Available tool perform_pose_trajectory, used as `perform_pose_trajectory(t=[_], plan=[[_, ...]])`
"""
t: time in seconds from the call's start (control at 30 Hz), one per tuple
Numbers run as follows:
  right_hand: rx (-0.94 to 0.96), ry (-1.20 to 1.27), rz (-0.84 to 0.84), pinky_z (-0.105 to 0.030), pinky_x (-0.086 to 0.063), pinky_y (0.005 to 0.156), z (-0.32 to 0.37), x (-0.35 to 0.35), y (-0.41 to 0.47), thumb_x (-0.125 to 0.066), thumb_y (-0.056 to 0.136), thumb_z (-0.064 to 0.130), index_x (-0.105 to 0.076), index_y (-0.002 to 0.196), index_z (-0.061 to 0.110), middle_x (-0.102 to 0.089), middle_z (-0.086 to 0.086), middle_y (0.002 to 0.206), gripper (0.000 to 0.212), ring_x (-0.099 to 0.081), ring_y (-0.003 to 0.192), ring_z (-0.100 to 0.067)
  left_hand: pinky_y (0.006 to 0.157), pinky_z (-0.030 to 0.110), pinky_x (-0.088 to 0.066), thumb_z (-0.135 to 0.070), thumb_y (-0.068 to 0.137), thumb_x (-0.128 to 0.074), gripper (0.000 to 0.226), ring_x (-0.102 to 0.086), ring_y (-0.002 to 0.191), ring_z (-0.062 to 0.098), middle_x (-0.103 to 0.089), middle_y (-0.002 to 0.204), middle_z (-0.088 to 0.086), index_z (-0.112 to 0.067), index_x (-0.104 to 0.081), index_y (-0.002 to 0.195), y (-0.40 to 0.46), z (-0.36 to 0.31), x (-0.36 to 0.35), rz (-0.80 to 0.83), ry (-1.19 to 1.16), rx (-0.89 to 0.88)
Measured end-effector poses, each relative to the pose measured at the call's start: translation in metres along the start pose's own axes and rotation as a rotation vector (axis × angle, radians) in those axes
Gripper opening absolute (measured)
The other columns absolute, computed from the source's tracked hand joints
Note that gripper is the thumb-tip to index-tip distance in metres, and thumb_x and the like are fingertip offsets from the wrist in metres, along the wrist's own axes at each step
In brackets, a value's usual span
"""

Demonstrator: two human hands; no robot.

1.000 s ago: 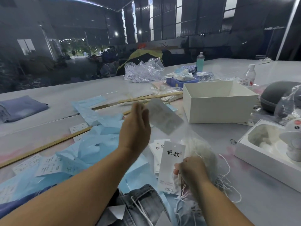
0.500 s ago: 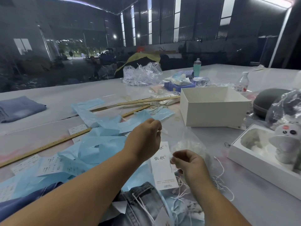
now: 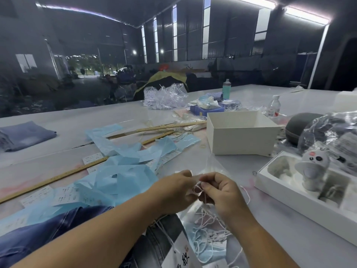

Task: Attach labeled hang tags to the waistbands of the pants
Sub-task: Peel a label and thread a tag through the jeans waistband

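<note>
Lower centre: left hand (image 3: pixel 174 192) and right hand (image 3: pixel 220 192) both pinch thin white cord (image 3: pixel 197 187), likely threading step. Next: loop through grey denim pants waistband (image 3: pixel 160 242), white printed hang tag (image 3: pixel 178 254) alongside.

White string (image 3: pixel 204 219) is seen over dark blue denim pants (image 3: pixel 38 235); light blue paper strips (image 3: pixel 123 176), a white box (image 3: pixel 241 140) and a yellow ruler (image 3: pixel 58 176) are shown on the pale grey table (image 3: pixel 289 238).

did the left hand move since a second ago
Yes. The left hand dropped from level with the open white box toward the person, meeting the right hand at the white string.
</note>
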State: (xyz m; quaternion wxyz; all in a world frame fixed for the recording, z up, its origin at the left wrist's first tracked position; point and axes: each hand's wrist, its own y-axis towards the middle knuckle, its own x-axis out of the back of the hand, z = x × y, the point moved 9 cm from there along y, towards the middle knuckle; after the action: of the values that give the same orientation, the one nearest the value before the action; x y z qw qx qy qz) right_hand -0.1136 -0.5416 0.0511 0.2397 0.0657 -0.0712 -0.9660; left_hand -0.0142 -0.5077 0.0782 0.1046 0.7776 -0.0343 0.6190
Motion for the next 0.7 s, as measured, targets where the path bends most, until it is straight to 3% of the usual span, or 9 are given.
perform_pose_trajectory(t=[0.1,0.27,0.37,0.47,0.53,0.6,0.67,0.7], plan=[[0.009,-0.045,-0.041,-0.026,-0.049,0.052,0.003,0.007,-0.001,-0.060,0.093,-0.001,-0.067,0.090,0.009,-0.070,-0.008,0.069,0.012,-0.057,0.053,-0.016,0.071,0.037,-0.050,-0.033,0.098,-0.054,0.025,-0.056,0.082,0.020,-0.051,0.091,-0.006,-0.013,-0.068,0.094,0.001,0.003,0.010,-0.062,0.002,0.032],[-0.096,-0.098,-0.042,-0.022,-0.040,0.043,-0.012,0.019,-0.005,-0.063,0.091,0.002,-0.063,0.098,0.006,-0.068,-0.007,0.062,0.008,-0.044,0.042,-0.011,0.064,0.029,-0.044,-0.035,0.101,-0.047,0.032,-0.060,0.087,0.023,-0.058,0.104,-0.001,-0.013,-0.070,0.104,-0.001,0.008,0.021,-0.066,0.208,-0.008],[-0.173,-0.097,-0.025,-0.023,-0.039,0.044,-0.029,0.025,-0.009,-0.064,0.090,0.001,-0.061,0.100,0.003,-0.066,-0.009,0.061,0.010,-0.042,0.041,-0.011,0.062,0.029,-0.036,-0.038,0.102,-0.044,0.036,-0.060,0.085,0.024,-0.058,0.100,0.001,-0.011,-0.068,0.104,-0.002,0.006,0.027,-0.090,0.369,-0.044],[-0.262,-0.214,0.000,-0.023,-0.041,0.043,-0.044,0.027,-0.015,-0.066,0.087,-0.004,-0.062,0.101,-0.003,-0.065,-0.009,0.061,0.014,-0.046,0.041,-0.011,0.062,0.029,-0.037,-0.037,0.103,-0.044,0.036,-0.061,0.085,0.023,-0.058,0.099,0.002,-0.009,-0.067,0.103,-0.001,0.008,0.042,-0.134,0.449,-0.011],[-0.328,-0.422,0.065,-0.026,-0.047,0.051,-0.050,0.023,-0.020,-0.065,0.090,0.002,-0.062,0.111,0.004,-0.068,-0.006,0.075,0.021,-0.056,0.050,-0.012,0.062,0.029,-0.040,-0.037,0.103,-0.043,0.038,-0.061,0.084,0.023,-0.058,0.099,0.002,-0.008,-0.067,0.102,-0.003,0.011,0.055,-0.164,0.485,0.018],[-0.309,-0.714,0.183,-0.033,-0.053,0.077,-0.046,0.010,-0.028,-0.065,0.093,0.019,-0.052,0.130,0.024,-0.070,0.001,0.106,0.040,-0.067,0.081,-0.013,0.063,0.031,-0.045,-0.037,0.102,-0.044,0.037,-0.060,0.083,0.024,-0.058,0.097,0.003,-0.008,-0.067,0.102,-0.008,0.010,0.067,-0.184,0.515,0.027],[-0.204,-1.025,0.236,-0.037,-0.042,0.103,-0.030,-0.003,-0.033,-0.062,0.092,0.033,-0.042,0.137,0.034,-0.062,0.008,0.128,0.049,-0.060,0.114,-0.014,0.062,0.031,-0.045,-0.037,0.102,-0.044,0.037,-0.059,0.081,0.023,-0.058,0.095,0.003,-0.008,-0.067,0.103,-0.013,0.006,0.076,-0.199,0.546,0.018],[-0.154,-1.095,0.213,-0.037,-0.041,0.104,-0.016,-0.008,-0.034,-0.059,0.092,0.038,-0.045,0.135,0.034,-0.061,0.008,0.129,0.045,-0.058,0.117,-0.015,0.061,0.031,-0.041,-0.037,0.103,-0.043,0.037,-0.059,0.081,0.023,-0.058,0.095,0.003,-0.008,-0.066,0.102,-0.017,0.002,0.082,-0.208,0.560,0.014]])
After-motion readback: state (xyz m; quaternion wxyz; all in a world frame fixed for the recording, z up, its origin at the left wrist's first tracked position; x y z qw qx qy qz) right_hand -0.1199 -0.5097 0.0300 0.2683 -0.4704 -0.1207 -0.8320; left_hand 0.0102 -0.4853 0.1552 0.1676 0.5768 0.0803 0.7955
